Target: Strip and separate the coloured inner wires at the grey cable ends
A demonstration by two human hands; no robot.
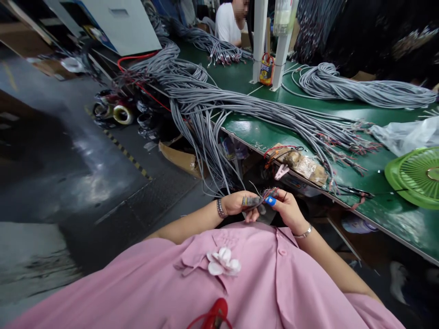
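My left hand (239, 203) is closed around the end of a grey cable (254, 202), close to my body and just off the table's front edge. Taped fingertips show on it. My right hand (286, 208) pinches the thin coloured wires (270, 192) that fan out of that cable end; blue tape wraps its thumb. Both hands nearly touch each other. A long bundle of grey cables (233, 100) lies across the green table (247, 130), part of it drooping over the edge behind my left hand. The exact grip between the fingers is too small to make out.
A taped cardboard block (302, 165) with a pink clip (281, 172) sits at the table edge. Rightward are a green fan (416, 178) and a plastic bag (394, 135). Another cable coil (360, 87) lies behind. A person (228, 23) sits across the table.
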